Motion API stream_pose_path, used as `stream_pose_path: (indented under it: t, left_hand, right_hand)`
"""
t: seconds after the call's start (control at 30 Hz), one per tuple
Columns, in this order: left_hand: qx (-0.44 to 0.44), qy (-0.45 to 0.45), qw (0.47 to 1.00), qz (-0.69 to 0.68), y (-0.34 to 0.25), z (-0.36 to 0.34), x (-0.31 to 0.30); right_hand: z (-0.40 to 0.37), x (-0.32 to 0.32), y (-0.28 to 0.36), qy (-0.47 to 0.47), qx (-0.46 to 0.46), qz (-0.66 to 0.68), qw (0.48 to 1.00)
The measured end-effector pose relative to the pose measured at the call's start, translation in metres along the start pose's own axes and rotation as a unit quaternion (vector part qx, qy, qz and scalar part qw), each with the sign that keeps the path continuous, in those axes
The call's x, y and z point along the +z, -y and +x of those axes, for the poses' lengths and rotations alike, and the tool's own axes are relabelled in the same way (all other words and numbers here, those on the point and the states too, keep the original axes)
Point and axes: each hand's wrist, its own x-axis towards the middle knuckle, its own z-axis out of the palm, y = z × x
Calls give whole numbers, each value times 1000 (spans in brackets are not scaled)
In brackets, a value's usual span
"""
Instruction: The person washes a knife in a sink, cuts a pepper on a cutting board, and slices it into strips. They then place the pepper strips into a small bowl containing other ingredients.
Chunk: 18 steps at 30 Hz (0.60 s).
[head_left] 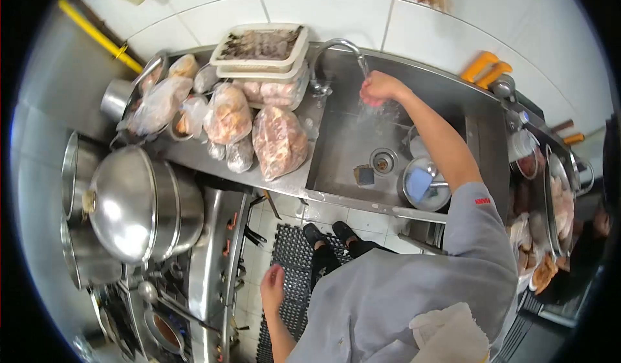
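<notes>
My right hand (383,88) is under the curved faucet (339,43), with water splashing around it over the sink (343,136). Its fingers are curled together; what they hold, if anything, is hidden. Away from the counter, my left hand (272,286) hangs above the floor, fingers loosely bent and apart, holding nothing. Below my right forearm, a metal bowl (411,198) in the sink holds a blue sponge (418,183). A dark scouring pad (365,175) lies beside the drain (383,163).
Left of the sink are bagged meat (278,143) and stacked plastic containers (262,68). A large steel pot (129,201) stands by the stove (210,259). Orange-handled tools (486,68) rest behind the sink's right end. A black mat (284,259) covers part of the floor.
</notes>
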Motion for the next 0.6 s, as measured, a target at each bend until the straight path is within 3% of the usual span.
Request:
stream_pose_path:
  t: [0.13, 0.17, 0.2, 0.23, 0.27, 0.33, 0.37, 0.4, 0.43, 0.47, 0.5, 0.53, 0.57, 0.6]
  left_hand:
    - [123, 189, 965, -138, -165, 87, 53]
    - [168, 256, 941, -147, -202, 104, 72]
    - [158, 314, 915, -200, -229, 122, 96]
    - [134, 359, 894, -232, -252, 143, 120]
    - [104, 358, 893, -253, -274, 158, 142]
    - [80, 316, 905, -274, -292, 194, 186]
    - [75, 323, 903, -274, -295, 202, 197]
    - [69, 327, 901, -276, -297, 207, 205]
    - [66, 329, 898, -284, -305, 213, 215]
    - [71, 337, 894, -286, -314, 218, 226]
    - [75, 343, 891, -287, -321, 222, 235]
    - [76, 347, 890, -285, -325, 225, 242]
    - [84, 347, 889, -288, -333, 231, 252]
    - [92, 346, 887, -290, -343, 237, 262]
  right_hand:
    - [-3, -3, 20, -25, 38, 8, 999]
    - [-8, 0, 33, -43, 16, -38, 998]
    - [-1, 0, 39, -53, -30, -196, 979]
    - [10, 2, 31, -68, -112, -182, 975]
    - [16, 11, 24, -94, -55, 42, 993]
    - [-20, 5, 43, -148, -20, 13, 989]
    - [-36, -6, 33, -246, -57, 38, 967]
    - [-56, -18, 15, -339, -93, 58, 934]
    - [-73, -30, -9, -543, -129, 57, 828]
    - [-77, -54, -41, -691, -94, 35, 715]
    - [-107, -75, -55, -716, -81, 129, 681]
    - [-125, -93, -72, -777, -30, 46, 627]
    - [-123, -107, -91, -822, 40, 55, 566]
    - [-119, -115, -102, -804, 43, 37, 592]
